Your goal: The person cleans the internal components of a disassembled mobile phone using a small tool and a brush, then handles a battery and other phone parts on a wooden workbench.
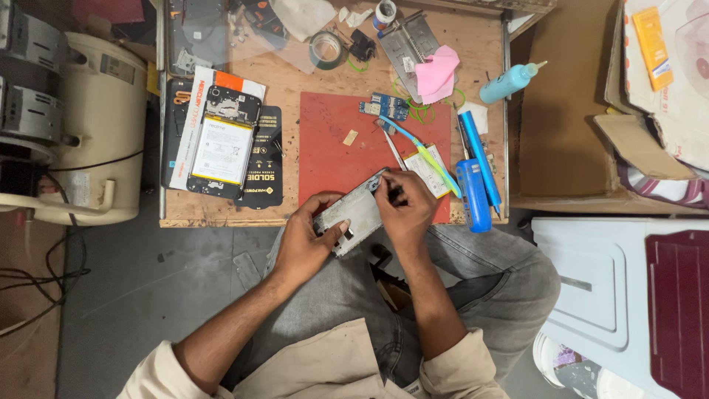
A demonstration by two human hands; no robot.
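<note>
Toothbrush (421, 151), blue tool (473, 193) just beside hands (354, 222); opened phone (224, 140) left.

White-orange flat box (193, 111) and black packet (264, 174) lie at the bench's left.

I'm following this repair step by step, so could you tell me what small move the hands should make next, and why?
Probably ease the right hand along the top edge of the grey phone frame, since its fingertips press there at the red mat's edge while the left hand steadies the frame from below.
</note>
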